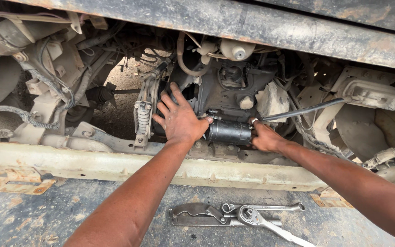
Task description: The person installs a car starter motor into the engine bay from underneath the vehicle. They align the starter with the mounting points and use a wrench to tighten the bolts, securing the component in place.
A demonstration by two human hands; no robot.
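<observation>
Heads up, you've got that black cylindrical motor (228, 131) hanging low in the middle of the engine bay, just above the pale front crossmember (115, 167), and it looks like only your hands are carrying it. Your left hand (178, 120) is spread wide, palm flat on the dark housing beside it with just the thumb touching the motor's left end. Your right hand (264, 137) is closed around the right end, and I can't tell how much of it you've really got.

If that thumb slides, my guess is the left end drops and the whole thing rolls onto the crossmember, or onto your fingers. That long thin rod (305, 110) sits right above your right wrist, so a jerk could knock it. Loose wiring (28, 116) near the left edge could snag too. The ratchet (261, 222) and wrench (264, 207) lie on the ground below, right where the motor would land.
</observation>
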